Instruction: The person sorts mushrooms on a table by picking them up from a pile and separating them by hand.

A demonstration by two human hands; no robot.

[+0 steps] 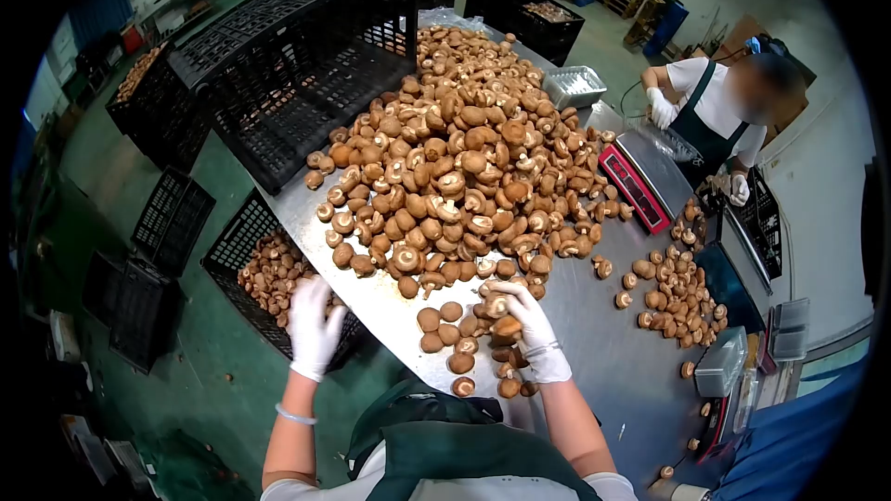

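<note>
The right hand (531, 329) wears a white glove. The arm reaches up from the bottom, bent a little at the wrist. Its fingers curl down and pinch a mushroom (506, 325) in a small bunch on the table (594, 353). The big pile (464, 158) lies at 12 o'clock from this hand, close by.

The left hand (314, 327), gloved too, hangs out past the table edge, at 9 o'clock from the right hand. Its arm is straight and its fingers are spread and point up. It holds nothing I can see. It is over a crate (243, 234) with mushrooms in it.

A scale (633, 187) sits at 2 o'clock from the right hand. Another person (715, 111) stands behind it.
</note>
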